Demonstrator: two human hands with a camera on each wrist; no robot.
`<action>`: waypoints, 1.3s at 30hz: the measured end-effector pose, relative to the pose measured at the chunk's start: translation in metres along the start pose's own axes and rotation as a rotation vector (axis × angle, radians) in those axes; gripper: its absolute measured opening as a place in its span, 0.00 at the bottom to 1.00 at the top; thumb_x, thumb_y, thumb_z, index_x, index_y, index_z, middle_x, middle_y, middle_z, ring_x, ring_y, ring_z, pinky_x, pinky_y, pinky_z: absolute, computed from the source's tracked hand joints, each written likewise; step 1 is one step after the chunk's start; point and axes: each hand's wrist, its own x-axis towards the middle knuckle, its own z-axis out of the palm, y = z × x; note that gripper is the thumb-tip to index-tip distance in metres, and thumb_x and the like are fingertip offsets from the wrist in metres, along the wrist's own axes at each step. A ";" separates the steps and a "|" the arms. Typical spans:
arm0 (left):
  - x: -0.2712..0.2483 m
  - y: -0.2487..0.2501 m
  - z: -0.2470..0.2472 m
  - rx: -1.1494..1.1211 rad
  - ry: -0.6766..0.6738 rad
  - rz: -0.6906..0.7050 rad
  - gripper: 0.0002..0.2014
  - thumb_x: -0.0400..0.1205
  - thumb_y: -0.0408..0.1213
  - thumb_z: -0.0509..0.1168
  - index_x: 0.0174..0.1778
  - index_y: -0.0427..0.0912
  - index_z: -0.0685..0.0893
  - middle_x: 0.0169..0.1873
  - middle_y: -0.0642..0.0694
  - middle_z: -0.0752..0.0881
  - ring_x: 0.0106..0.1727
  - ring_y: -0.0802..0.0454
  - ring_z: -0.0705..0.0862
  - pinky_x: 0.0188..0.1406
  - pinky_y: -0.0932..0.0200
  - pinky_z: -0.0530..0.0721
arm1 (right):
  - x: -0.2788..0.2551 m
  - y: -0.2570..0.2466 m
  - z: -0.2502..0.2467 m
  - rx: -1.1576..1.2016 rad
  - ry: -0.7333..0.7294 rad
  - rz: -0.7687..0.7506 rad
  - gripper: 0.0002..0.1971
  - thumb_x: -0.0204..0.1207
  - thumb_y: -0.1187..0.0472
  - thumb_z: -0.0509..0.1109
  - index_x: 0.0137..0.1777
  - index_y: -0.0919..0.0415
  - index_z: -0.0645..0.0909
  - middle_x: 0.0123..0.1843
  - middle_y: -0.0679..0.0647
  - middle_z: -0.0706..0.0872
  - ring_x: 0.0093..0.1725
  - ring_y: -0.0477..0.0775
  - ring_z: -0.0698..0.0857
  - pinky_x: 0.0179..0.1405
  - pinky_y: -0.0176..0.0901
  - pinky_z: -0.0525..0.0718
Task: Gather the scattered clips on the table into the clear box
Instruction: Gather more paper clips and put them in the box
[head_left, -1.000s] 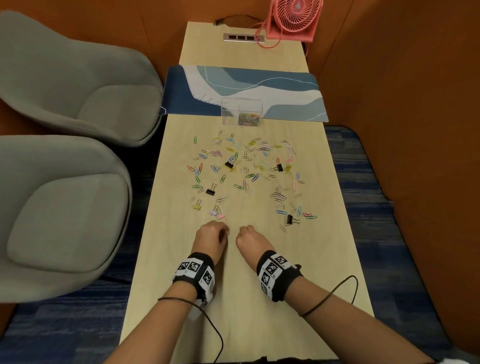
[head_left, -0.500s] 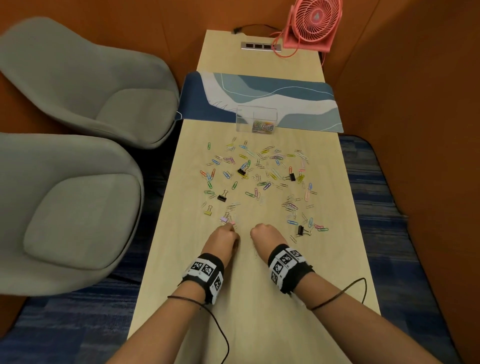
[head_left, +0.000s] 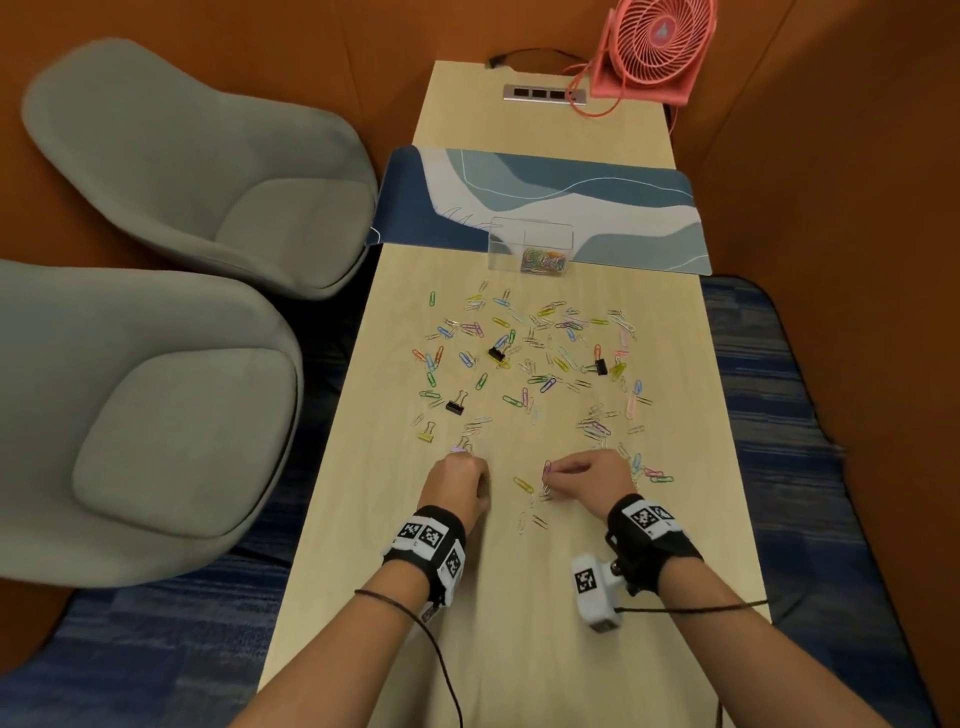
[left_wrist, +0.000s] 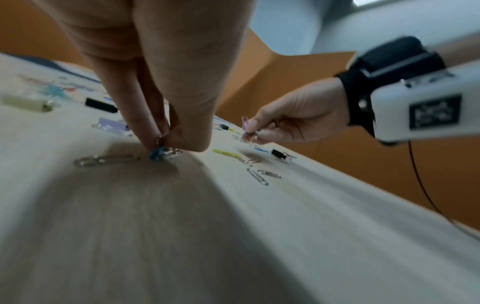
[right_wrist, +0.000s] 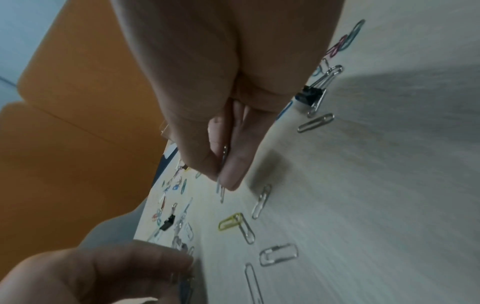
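Pinching a few paper clips (left_wrist: 164, 152) against the tabletop (head_left: 519, 649), the left hand (head_left: 457, 480) has its fingers (left_wrist: 145, 115) closed tight on them. The right hand (head_left: 592, 480) grips a silver clip (right_wrist: 223, 162) between thumb and forefinger. Many more clips (head_left: 540, 353) lie scattered between the hands and the clear box (head_left: 530, 247), which holds some already.

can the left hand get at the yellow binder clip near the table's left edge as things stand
Probably yes. The yellow binder clip lies just ahead-left of the left hand with bare table between, but its fingers already pinch paper clips, so grip room is tight.
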 end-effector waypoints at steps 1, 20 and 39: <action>0.003 0.001 0.001 0.013 -0.009 0.016 0.11 0.76 0.28 0.63 0.49 0.38 0.88 0.46 0.41 0.87 0.44 0.44 0.86 0.49 0.55 0.86 | 0.001 -0.001 -0.003 0.034 0.001 -0.001 0.04 0.61 0.63 0.84 0.35 0.57 0.92 0.33 0.51 0.92 0.39 0.51 0.91 0.46 0.43 0.89; 0.242 0.058 -0.178 -0.599 0.548 0.261 0.10 0.70 0.25 0.74 0.43 0.42 0.94 0.36 0.49 0.91 0.35 0.61 0.87 0.44 0.72 0.86 | 0.162 -0.195 -0.139 0.851 0.054 -0.175 0.12 0.73 0.75 0.73 0.56 0.79 0.82 0.50 0.65 0.89 0.46 0.52 0.90 0.44 0.33 0.87; 0.370 0.039 -0.122 -0.439 0.388 0.338 0.07 0.76 0.40 0.75 0.48 0.51 0.93 0.40 0.52 0.91 0.42 0.59 0.86 0.51 0.59 0.85 | 0.292 -0.214 -0.101 0.030 0.313 -0.479 0.02 0.66 0.64 0.80 0.39 0.59 0.92 0.36 0.51 0.92 0.35 0.47 0.91 0.46 0.38 0.89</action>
